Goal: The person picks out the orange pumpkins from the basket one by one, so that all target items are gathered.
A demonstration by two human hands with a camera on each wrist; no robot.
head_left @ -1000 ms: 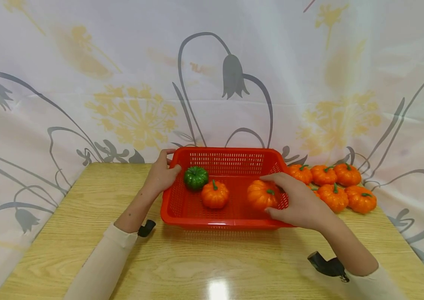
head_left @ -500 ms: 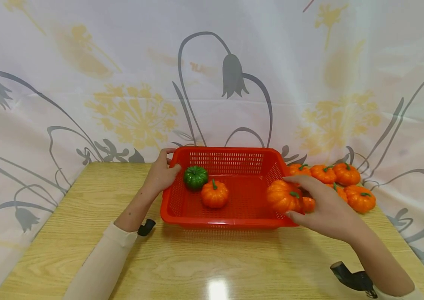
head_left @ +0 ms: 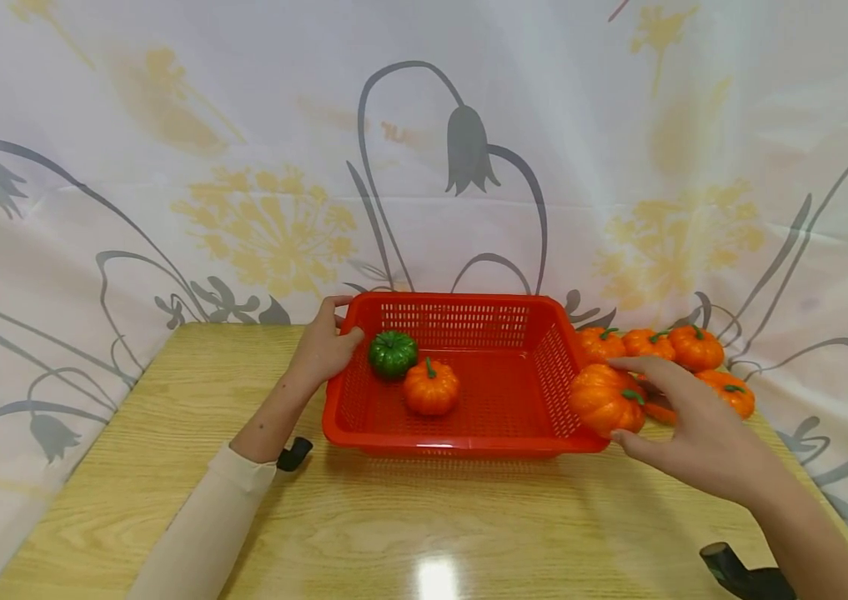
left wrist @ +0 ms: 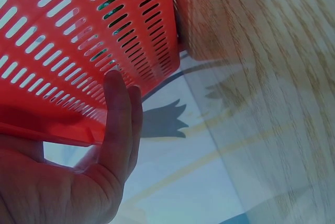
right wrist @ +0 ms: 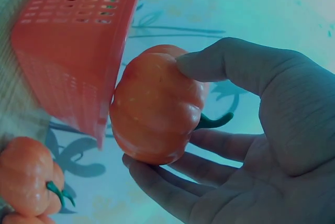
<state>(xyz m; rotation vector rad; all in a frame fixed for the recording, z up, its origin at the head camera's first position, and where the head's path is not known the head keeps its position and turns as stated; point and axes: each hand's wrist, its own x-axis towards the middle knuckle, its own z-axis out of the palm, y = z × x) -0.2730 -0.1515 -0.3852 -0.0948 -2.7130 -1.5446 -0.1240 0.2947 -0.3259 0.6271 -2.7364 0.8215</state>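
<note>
My left hand [head_left: 324, 346] grips the left rim of a red plastic basket [head_left: 424, 443], its thumb over the edge; in the left wrist view its fingers [left wrist: 119, 124] lie along the slotted outer wall. My right hand [head_left: 701, 429] holds an orange pumpkin [head_left: 604, 400] with a green stem above the basket's right rim. The right wrist view shows the thumb on one side of this pumpkin [right wrist: 157, 106] and fingers on the other. Inside the basket, at the left, sit a green pumpkin [head_left: 392, 354] and another orange pumpkin [head_left: 431, 388].
Several orange pumpkins [head_left: 696, 347] stand in rows right of the basket, some partly hidden behind my right hand. The wooden table [head_left: 363, 533] reaches back to a flower-printed curtain [head_left: 243, 167]. A black wrist mount [head_left: 746, 575] hangs under my right wrist.
My right hand has carried the orange pumpkin rightward, from inside the basket to above its right rim. My left hand stays on the left rim, and the basket has not moved.
</note>
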